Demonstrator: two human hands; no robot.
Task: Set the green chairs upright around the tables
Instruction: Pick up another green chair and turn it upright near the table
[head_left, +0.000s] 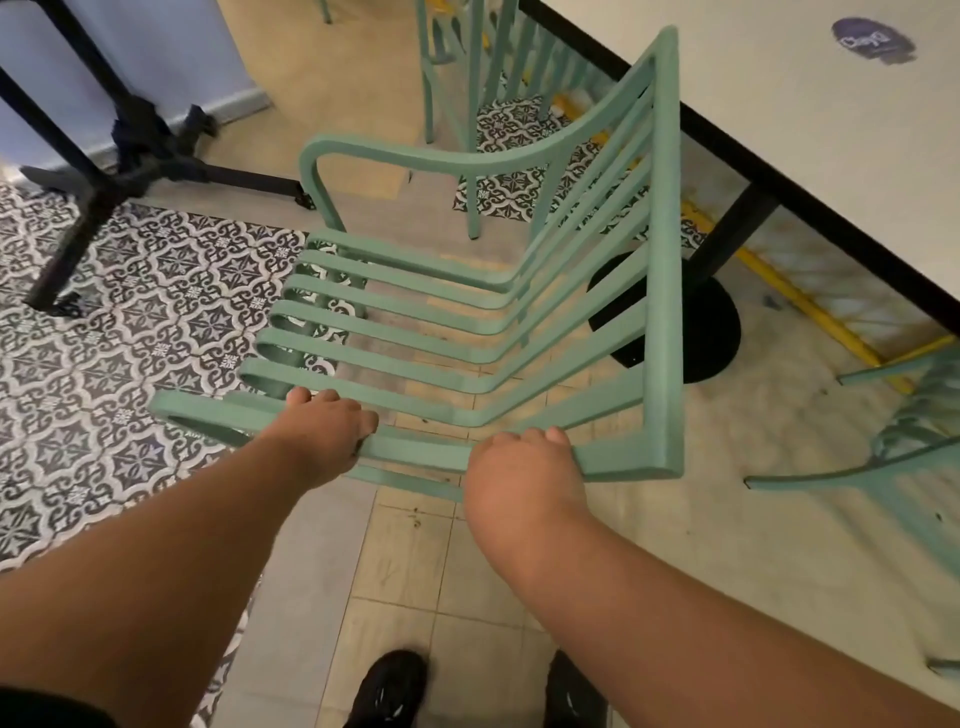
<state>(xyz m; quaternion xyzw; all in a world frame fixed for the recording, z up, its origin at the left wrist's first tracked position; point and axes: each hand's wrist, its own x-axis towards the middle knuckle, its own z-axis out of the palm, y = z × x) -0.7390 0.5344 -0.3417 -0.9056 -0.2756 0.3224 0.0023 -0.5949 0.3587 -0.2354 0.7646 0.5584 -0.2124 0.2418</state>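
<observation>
A green slatted metal chair (467, 312) is in front of me, its backrest toward the right next to the white table (810, 135) and its seat front toward the left. Both hands grip the near armrest rail. My left hand (327, 431) holds that rail toward the seat front. My right hand (524, 467) holds it closer to the backrest corner. The chair's legs are mostly hidden under the seat slats.
Another green chair (467, 67) stands beyond, under the table edge. A third green chair (904, 457) shows at the right edge. The table's black round base (701, 332) is right behind the backrest. A black cross-footed table base (119, 171) stands at the left.
</observation>
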